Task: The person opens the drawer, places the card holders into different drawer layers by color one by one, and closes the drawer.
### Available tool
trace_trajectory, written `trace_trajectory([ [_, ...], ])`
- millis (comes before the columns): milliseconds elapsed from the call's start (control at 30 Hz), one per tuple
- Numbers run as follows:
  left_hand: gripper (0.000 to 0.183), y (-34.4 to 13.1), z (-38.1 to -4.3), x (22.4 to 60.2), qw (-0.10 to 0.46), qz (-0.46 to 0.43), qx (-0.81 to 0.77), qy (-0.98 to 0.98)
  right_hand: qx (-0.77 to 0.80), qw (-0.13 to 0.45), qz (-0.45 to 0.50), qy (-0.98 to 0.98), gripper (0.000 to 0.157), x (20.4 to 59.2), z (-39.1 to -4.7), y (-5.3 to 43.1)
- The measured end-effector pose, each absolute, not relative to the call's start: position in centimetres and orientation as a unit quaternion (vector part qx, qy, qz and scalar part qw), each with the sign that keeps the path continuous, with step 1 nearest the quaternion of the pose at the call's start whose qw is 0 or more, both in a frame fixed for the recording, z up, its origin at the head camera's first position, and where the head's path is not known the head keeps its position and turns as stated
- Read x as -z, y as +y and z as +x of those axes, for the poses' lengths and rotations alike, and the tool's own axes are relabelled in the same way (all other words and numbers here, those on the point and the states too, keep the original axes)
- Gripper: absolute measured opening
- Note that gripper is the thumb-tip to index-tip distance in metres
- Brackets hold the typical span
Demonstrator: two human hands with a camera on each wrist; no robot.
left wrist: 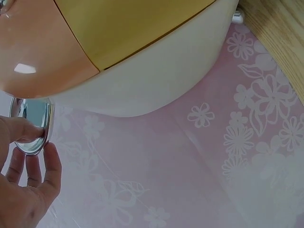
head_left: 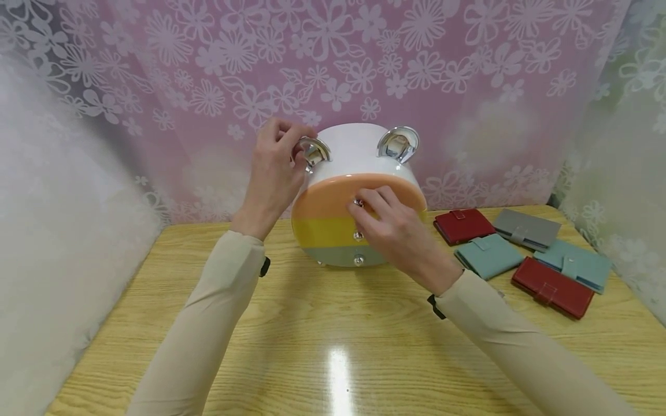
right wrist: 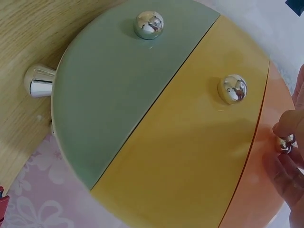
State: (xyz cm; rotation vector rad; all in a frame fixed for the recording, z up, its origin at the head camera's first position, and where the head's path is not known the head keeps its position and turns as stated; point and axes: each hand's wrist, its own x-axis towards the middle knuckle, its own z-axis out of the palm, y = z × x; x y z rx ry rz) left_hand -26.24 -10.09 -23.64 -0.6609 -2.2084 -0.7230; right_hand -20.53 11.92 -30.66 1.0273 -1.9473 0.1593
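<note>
A round white storage box (head_left: pixel 354 151), shaped like a twin-bell alarm clock, stands on the table with an orange, a yellow and a green drawer stacked in its front. My left hand (head_left: pixel 274 173) holds the left chrome bell (head_left: pixel 317 152); in the left wrist view the thumb presses its inner face and fingers curl behind the rim. With thumb and fingertips, my right hand (head_left: pixel 398 231) pinches the small silver knob (right wrist: pixel 285 144) of the orange top drawer (head_left: pixel 325 199). The yellow drawer (right wrist: pixel 190 137) and the green drawer (right wrist: pixel 114 90) sit flush, each with its own knob.
Several wallets lie to the right of the box, among them a dark red one (head_left: pixel 465 226), a grey one (head_left: pixel 528 228) and a light teal one (head_left: pixel 490 256). Close behind the wooden table (head_left: pixel 291 346) hangs a pink flowered curtain (head_left: pixel 208 115).
</note>
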Motion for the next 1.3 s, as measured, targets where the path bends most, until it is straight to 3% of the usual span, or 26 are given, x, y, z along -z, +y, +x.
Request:
trace_trajectory([
  [400, 0.026, -10.0, -26.4, 23.8, 0.374, -0.270, 0.255, -0.850, -0.061, 0.487, 0.386, -0.781, 0.013, 30.9, -20.8, 11.1],
  [1300, 0.027, -10.2, -26.6, 24.0, 0.378, -0.286, 0.250, -0.844, -0.033, 0.515, 0.380, -0.767, 0.014, 31.2, -20.3, 10.9],
])
